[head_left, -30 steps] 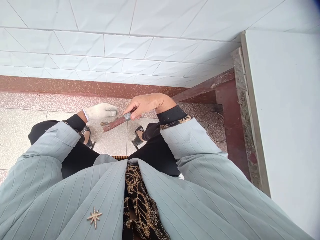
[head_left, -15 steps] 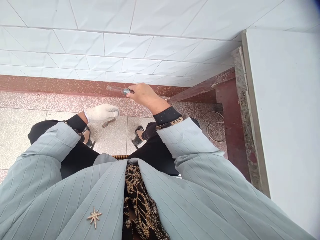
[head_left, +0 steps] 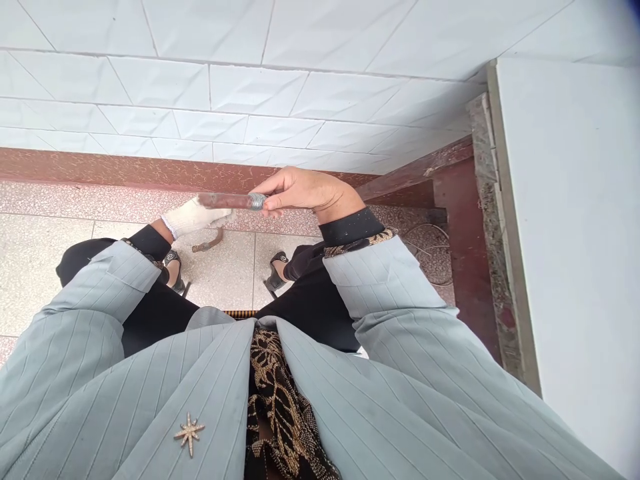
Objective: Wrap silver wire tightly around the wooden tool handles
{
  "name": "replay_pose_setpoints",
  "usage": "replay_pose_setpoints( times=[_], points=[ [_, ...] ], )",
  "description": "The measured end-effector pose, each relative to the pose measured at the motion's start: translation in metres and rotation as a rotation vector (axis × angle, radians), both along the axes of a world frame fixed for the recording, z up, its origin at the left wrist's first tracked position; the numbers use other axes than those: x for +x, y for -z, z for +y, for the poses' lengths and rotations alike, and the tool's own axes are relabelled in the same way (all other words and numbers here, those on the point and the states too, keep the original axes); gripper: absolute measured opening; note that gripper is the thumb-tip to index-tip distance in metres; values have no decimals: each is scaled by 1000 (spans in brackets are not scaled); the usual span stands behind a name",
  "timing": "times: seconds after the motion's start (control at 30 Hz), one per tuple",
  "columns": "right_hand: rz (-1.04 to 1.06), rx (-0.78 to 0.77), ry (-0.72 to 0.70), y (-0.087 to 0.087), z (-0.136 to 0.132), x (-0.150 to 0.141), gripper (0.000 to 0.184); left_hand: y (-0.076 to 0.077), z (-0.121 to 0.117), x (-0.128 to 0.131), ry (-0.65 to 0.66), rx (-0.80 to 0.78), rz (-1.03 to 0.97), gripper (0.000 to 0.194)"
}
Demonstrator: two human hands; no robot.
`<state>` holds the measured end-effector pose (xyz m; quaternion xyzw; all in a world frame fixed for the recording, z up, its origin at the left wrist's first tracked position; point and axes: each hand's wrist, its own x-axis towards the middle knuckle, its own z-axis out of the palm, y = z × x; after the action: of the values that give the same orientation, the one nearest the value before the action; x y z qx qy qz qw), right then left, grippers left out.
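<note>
My right hand (head_left: 303, 190), bare, is closed around the near end of a straight reddish-brown stick (head_left: 227, 201). Silvery wire (head_left: 257, 201) is wound round the stick beside my fingertips. The stick points left, and its far part passes in front of my left hand (head_left: 187, 219), which wears a white knitted glove. The gloved fingers are partly hidden by the stick and appear closed. From beneath them a curved brown piece (head_left: 209, 242), rough and rusty-looking, sticks out. Whether the stick touches the glove I cannot tell.
A white tiled wall (head_left: 257, 90) with a reddish-brown base strip (head_left: 100, 165) rises ahead. To the right stand a dark red panel (head_left: 467, 247) and a white slab edge. A coiled pale cable (head_left: 433, 260) lies on the floor. Both my feet (head_left: 277, 273) rest on speckled tiles.
My right hand has moved slightly right and down, bringing the stick lower, in front of the glove. My left hand has shifted a little left and up, the curved piece moving with it.
</note>
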<state>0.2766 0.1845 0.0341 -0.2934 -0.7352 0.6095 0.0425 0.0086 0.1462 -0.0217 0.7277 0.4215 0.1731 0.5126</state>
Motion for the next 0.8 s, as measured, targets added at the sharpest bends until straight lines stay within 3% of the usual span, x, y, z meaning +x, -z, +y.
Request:
replay_pose_setpoints(
  times=[0.17, 0.33, 0.4, 0.5, 0.6, 0.8],
  points=[
    [-101, 50, 250, 4, -1, -5, 29, 6, -6, 4, 137, -108, 26, 26],
    [-450, 247, 405, 14, 3, -19, 21, -2, -11, 9, 236, -131, 94, 28],
    [-646, 382, 338, 17, 4, -25, 20, -7, -11, 9, 235, -122, 100, 26],
    [-853, 459, 62, 20, 2, -32, 16, -12, -8, 8, 194, -56, 132, 23],
    [-862, 341, -160, 18, -2, -36, 18, -13, -2, 6, 123, 42, 196, 23],
    [-702, 186, -338, 14, -5, -36, 25, -13, 3, 2, 35, 105, 220, 24]
  ],
)
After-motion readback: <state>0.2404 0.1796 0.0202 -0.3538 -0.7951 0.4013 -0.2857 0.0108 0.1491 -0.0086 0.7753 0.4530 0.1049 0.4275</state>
